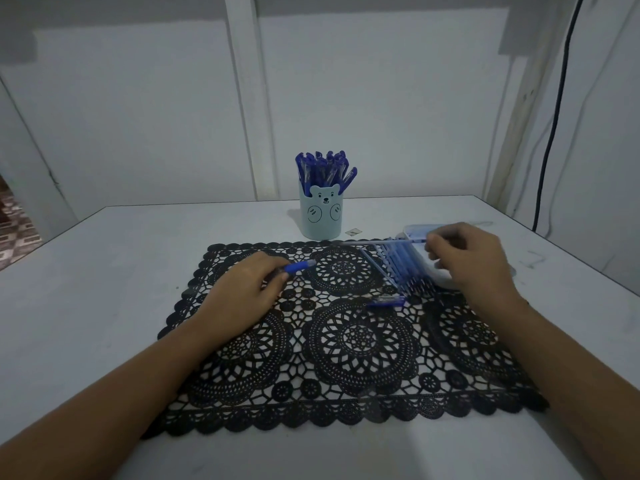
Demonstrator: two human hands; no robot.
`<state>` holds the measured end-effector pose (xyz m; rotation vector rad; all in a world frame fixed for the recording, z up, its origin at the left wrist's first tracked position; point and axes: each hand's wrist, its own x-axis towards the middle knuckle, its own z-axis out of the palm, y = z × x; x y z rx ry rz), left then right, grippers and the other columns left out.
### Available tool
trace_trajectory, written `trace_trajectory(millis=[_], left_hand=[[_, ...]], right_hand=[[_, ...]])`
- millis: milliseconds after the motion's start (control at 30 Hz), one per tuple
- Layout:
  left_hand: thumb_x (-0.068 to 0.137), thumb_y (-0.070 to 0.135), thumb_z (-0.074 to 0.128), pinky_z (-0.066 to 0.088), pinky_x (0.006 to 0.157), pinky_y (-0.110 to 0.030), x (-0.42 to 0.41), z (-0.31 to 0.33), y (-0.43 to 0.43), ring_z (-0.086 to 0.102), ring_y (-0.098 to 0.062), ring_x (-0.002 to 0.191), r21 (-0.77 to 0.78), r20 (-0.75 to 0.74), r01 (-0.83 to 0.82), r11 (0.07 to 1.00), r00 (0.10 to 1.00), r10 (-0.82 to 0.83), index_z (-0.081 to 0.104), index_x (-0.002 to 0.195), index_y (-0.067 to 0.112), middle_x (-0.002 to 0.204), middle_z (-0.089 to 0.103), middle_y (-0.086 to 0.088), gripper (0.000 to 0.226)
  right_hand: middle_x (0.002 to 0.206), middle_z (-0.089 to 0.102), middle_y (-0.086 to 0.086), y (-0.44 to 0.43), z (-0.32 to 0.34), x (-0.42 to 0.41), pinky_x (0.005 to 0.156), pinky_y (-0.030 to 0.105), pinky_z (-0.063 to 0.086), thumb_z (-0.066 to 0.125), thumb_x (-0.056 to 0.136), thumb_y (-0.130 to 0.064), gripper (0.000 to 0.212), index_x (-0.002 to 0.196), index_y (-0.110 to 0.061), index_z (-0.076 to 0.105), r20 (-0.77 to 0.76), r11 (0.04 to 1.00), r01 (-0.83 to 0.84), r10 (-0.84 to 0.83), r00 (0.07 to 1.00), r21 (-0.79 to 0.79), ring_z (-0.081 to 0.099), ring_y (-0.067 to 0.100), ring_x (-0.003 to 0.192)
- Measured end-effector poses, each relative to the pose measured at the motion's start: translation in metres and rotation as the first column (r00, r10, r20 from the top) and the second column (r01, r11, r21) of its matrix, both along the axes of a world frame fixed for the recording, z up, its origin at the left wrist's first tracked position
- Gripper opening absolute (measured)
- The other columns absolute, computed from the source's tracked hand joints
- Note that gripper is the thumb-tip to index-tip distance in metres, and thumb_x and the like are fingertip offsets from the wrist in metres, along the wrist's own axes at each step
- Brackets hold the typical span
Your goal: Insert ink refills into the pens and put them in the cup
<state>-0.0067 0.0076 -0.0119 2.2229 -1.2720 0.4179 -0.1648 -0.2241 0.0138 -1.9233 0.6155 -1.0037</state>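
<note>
My left hand (244, 292) grips a blue pen barrel (298, 267) low over the black lace mat (346, 344), its tip pointing right. My right hand (467, 259) pinches a thin ink refill (381, 242) that sticks out to the left, above a row of refills (398, 268) spilling from a white tray (441, 277). A blue pen cap (386, 301) lies on the mat in front of the refills. The pale blue bear cup (323, 214) stands behind the mat, upright, packed with several blue pens (325, 169).
The white table (104, 271) ends at a wall just behind the cup. A small scrap (353, 232) lies right of the cup. A black cable (554, 133) hangs down the wall at far right.
</note>
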Motion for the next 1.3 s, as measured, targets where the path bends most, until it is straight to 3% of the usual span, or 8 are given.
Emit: trace_trajectory(millis=[100, 267, 467, 667, 933, 1033, 1100, 1300], left_hand=[[0.092, 0.022, 0.051, 0.042, 0.073, -0.022, -0.002, -0.001, 0.000, 0.052, -0.007, 0.085, -0.025, 0.006, -0.007, 1.000, 1.000, 0.007, 0.060, 0.113, 0.017, 0.093, 0.056, 0.008, 0.024], [0.092, 0.022, 0.052, 0.038, 0.074, -0.017, -0.006, -0.003, -0.002, 0.052, -0.006, 0.085, -0.004, 0.028, 0.046, 0.999, 0.999, -0.045, 0.060, 0.114, 0.015, 0.093, 0.058, 0.006, 0.025], [0.092, 0.022, 0.053, 0.035, 0.074, -0.010, -0.006, -0.005, -0.002, 0.052, -0.005, 0.086, 0.016, 0.049, 0.061, 0.998, 0.997, -0.061, 0.061, 0.115, 0.015, 0.096, 0.059, 0.006, 0.026], [0.091, 0.022, 0.053, 0.039, 0.073, -0.013, -0.006, -0.004, -0.004, 0.052, -0.004, 0.084, 0.026, 0.061, 0.073, 0.997, 0.995, -0.075, 0.061, 0.115, 0.014, 0.095, 0.058, 0.009, 0.026], [0.090, 0.022, 0.055, 0.038, 0.069, -0.011, -0.003, -0.006, -0.006, 0.051, -0.001, 0.079, 0.015, 0.049, 0.080, 0.997, 0.996, -0.081, 0.062, 0.112, 0.016, 0.090, 0.056, 0.012, 0.024], [0.090, 0.022, 0.055, 0.043, 0.069, -0.017, -0.003, -0.005, -0.006, 0.053, -0.003, 0.078, 0.012, 0.041, 0.089, 0.996, 0.995, -0.089, 0.063, 0.112, 0.015, 0.090, 0.058, 0.010, 0.024], [0.090, 0.022, 0.054, 0.046, 0.070, -0.022, -0.004, -0.005, -0.005, 0.054, -0.004, 0.079, 0.010, 0.035, 0.091, 0.996, 0.995, -0.091, 0.063, 0.112, 0.016, 0.090, 0.059, 0.009, 0.024], [0.091, 0.022, 0.054, 0.041, 0.067, -0.016, -0.004, -0.005, -0.005, 0.052, -0.001, 0.077, 0.003, 0.026, 0.095, 0.996, 0.995, -0.095, 0.063, 0.112, 0.017, 0.088, 0.057, 0.011, 0.024]], right_hand=[[0.076, 0.057, -0.002, 0.002, -0.006, -0.002, 0.063, 0.013, 0.034, 0.055, 0.088, -0.011, 0.007, 0.084, -0.009, 0.060, -0.026, 0.930, 0.150, -0.169, 0.985, -0.335, 0.052, 0.011, 0.071], [0.085, 0.058, 0.008, 0.010, -0.020, 0.008, 0.068, 0.027, 0.041, 0.048, 0.092, -0.015, 0.013, 0.092, -0.005, 0.056, -0.382, 0.781, -0.109, -0.174, 0.908, -0.615, 0.050, 0.018, 0.074], [0.093, 0.059, 0.007, 0.012, -0.020, 0.008, 0.078, 0.031, 0.046, 0.048, 0.093, -0.025, 0.020, 0.099, -0.010, 0.059, -0.481, 0.750, -0.226, -0.137, 0.866, -0.621, 0.054, 0.020, 0.083], [0.095, 0.065, 0.017, -0.021, 0.001, 0.005, 0.071, 0.031, 0.041, 0.046, 0.092, -0.016, 0.025, 0.098, 0.000, 0.064, -0.369, 0.799, 0.019, -0.298, 0.880, -0.600, 0.057, 0.027, 0.081], [0.062, 0.042, 0.005, -0.080, 0.008, 0.007, 0.045, 0.024, 0.026, 0.046, 0.090, -0.006, 0.028, 0.062, -0.005, 0.042, -0.664, 0.840, -0.009, -0.423, 0.617, -0.543, 0.040, 0.020, 0.059], [0.092, 0.057, 0.011, -0.079, 0.009, 0.009, 0.059, 0.021, 0.036, 0.044, 0.090, -0.005, 0.010, 0.092, -0.004, 0.054, -0.716, 0.787, -0.129, -0.464, 0.522, -0.603, 0.055, 0.025, 0.083], [0.106, 0.059, 0.013, -0.082, 0.005, 0.012, 0.067, 0.025, 0.037, 0.043, 0.089, -0.005, 0.030, 0.117, -0.006, 0.052, -0.717, 0.759, -0.162, -0.490, 0.496, -0.630, 0.057, 0.025, 0.096], [0.110, 0.061, 0.016, -0.080, 0.003, 0.014, 0.074, 0.027, 0.043, 0.041, 0.090, -0.003, 0.021, 0.106, -0.003, 0.056, -0.723, 0.774, -0.146, -0.482, 0.494, -0.616, 0.058, 0.026, 0.100]])
